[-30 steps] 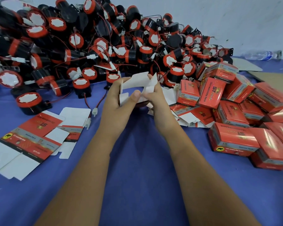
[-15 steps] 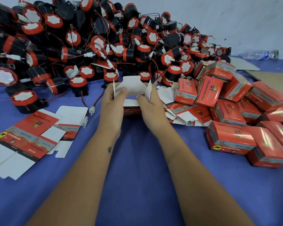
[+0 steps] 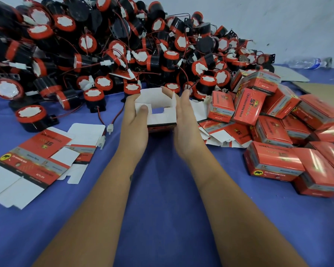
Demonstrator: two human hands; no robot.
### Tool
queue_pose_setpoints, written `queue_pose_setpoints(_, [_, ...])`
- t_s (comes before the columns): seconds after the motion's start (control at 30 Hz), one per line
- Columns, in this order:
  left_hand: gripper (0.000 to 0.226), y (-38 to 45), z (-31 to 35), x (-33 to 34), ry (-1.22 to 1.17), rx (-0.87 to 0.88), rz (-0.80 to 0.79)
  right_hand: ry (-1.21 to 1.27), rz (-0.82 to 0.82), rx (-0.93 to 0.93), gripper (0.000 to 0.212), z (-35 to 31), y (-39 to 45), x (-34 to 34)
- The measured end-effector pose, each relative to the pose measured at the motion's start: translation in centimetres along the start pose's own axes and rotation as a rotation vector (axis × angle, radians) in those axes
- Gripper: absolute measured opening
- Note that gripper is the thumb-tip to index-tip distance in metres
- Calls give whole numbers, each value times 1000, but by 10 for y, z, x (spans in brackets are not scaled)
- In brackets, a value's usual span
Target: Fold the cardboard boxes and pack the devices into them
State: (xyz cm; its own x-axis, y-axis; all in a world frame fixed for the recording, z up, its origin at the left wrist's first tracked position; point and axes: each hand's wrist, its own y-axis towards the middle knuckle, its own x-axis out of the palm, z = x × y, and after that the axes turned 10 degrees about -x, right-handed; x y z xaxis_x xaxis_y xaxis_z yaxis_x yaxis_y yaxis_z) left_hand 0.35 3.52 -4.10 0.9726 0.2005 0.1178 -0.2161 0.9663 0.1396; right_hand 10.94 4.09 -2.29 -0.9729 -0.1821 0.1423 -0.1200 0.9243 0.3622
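A half-formed cardboard box (image 3: pixel 159 112) stands on the blue cloth at the middle, white flaps up, red and black at its base. My left hand (image 3: pixel 134 124) grips its left side with the thumb on a white flap. My right hand (image 3: pixel 185 122) presses flat against its right side. Behind it lies a big heap of black and red round devices (image 3: pixel 112 51) with red wires. Flat unfolded boxes (image 3: pixel 33 160) lie at the left. Folded red boxes (image 3: pixel 278 120) are piled at the right.
More flat box blanks (image 3: pixel 224 135) lie between my right hand and the red pile. A plastic water bottle (image 3: pixel 308 62) lies at the far right by the wall, near sheets of cardboard (image 3: pixel 324 89). The blue cloth (image 3: pixel 162 189) covers the table.
The box has come down from in front of my hands onto the cloth. Its walls now stand squared, and my hands have shifted to its two sides.
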Motion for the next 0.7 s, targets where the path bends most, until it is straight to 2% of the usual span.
queue_pose_setpoints(0.2, [40, 6, 3, -1, -133, -117, -77, 80, 30, 37, 29, 6, 1, -7])
queue_pose_setpoints(0.37, [42, 0, 4, 0, -144, -88, -94, 7, 74, 28, 29, 9, -1, -5])
queue_pose_setpoints(0.5, [26, -4, 4, -1, -196, -69, -175, 41, 108, 81, 37, 8, -1, -6])
queue_pose_setpoints(0.57, [22, -7, 5, 0, -122, -47, -169, 127, 95, 78, 32, 8, -1, -9])
queue_pose_setpoints(0.7, [42, -7, 2, 3, 19, 5, -141, 56, 33, 86, 29, 6, 0, -12])
